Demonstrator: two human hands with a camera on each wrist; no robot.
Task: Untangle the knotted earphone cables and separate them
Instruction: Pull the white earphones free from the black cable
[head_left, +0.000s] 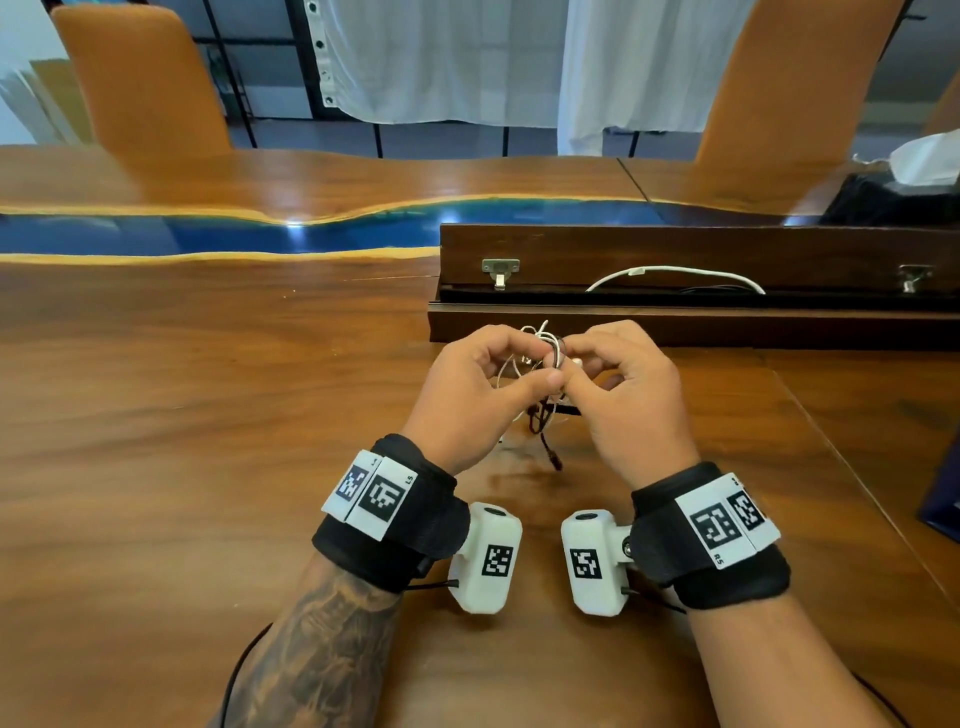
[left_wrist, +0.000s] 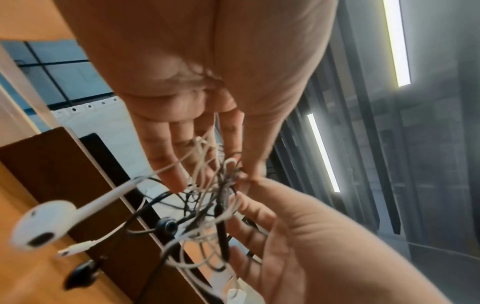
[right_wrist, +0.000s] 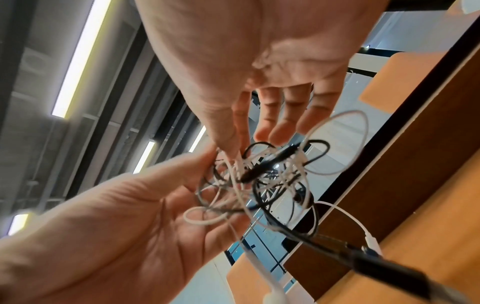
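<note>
**benchside_op:** Right now I'm holding the tangle (head_left: 540, 364) up off the wooden table (head_left: 208, 415), in front of the long open wooden case (head_left: 675, 322). It's a white earphone cable (right_wrist: 337, 142) and a black earphone cable (right_wrist: 272, 216) balled together. My left hand (head_left: 475, 395) is pinching the clump at its top between thumb and fingertips, and my right hand (head_left: 628, 395) is pinching it from the other side, so both are grasping the knot, neither one's loose.

**wirewrangler:** So are you actually pulling anything free yet?

**benchside_op:** Nope, I'd say I'm sitting in the early picking-apart stage. Nothing's separated. In the left wrist view a white earbud (left_wrist: 43, 224) is dangling out clear of the ball, a white plug (left_wrist: 75, 247) is hanging below it, and a black earbud (left_wrist: 168, 225) is sitting right in the mess. In the right wrist view a black plug (right_wrist: 389, 267) is trailing off.

**wirewrangler:** Next move?

**benchside_op:** I'm thinking I keep the left hand anchoring the knot and use the right to widen one loose white loop, then feed that free earbud back through. Slow teasing, no yanking, or it'll probably cinch tighter.
</note>
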